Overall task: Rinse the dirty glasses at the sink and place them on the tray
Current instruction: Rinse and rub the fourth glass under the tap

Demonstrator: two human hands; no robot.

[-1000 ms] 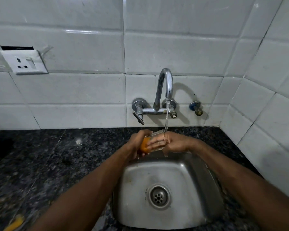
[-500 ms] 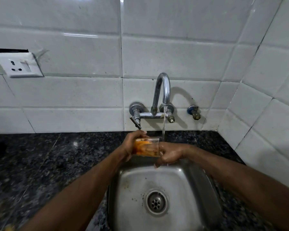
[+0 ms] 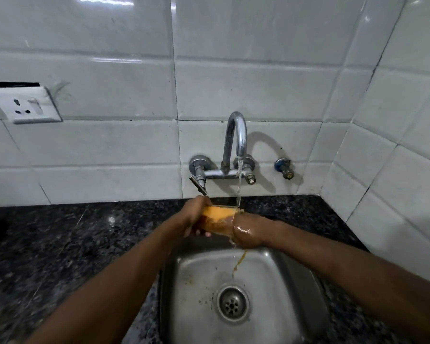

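A clear glass (image 3: 216, 220) smeared with orange residue lies on its side above the steel sink (image 3: 291, 281). My left hand (image 3: 193, 216) grips its base end. My right hand (image 3: 246, 230) is at the glass's mouth, wet, with its fingers hidden inside or behind the rim. Water runs from the chrome tap (image 3: 236, 142) onto the rim and my right hand. Orange water drips from my right hand into the basin. No tray is in view.
The sink is set in a black speckled granite counter (image 3: 72, 244). White tiled walls stand behind and to the right. A white wall socket (image 3: 25, 105) is at the left. A small brass valve (image 3: 284, 168) sits right of the tap.
The glass has tipped further onto its side and orange water now streams into the basin. My right hand has closed over the mouth end. The view has tilted slightly up.
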